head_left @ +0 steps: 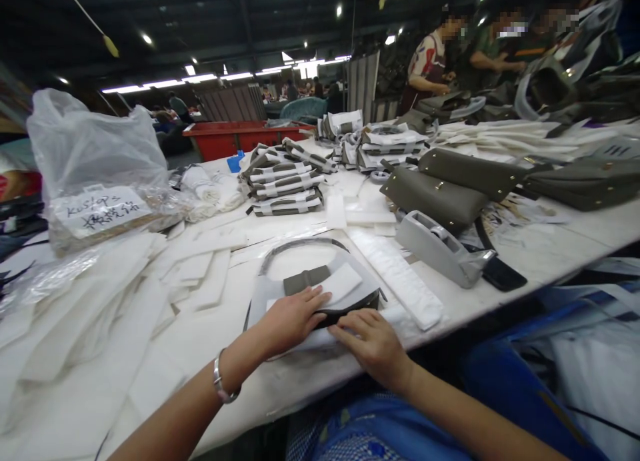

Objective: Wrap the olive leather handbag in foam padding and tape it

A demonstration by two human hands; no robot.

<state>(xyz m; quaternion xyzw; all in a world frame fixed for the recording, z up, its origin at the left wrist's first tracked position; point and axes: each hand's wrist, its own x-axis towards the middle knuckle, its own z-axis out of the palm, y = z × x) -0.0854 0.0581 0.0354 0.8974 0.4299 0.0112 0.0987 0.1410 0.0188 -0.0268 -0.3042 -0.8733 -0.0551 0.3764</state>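
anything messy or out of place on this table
Nothing looks damaged. On the left, the white foam sheets sprawl in a loose, askew heap, unlike the neatly stacked grey-and-white bundles farther back.

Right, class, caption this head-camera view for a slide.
Left hand and right hand press a foam-wrapped grey bag piece on the worktable, tape dispenser nearby.
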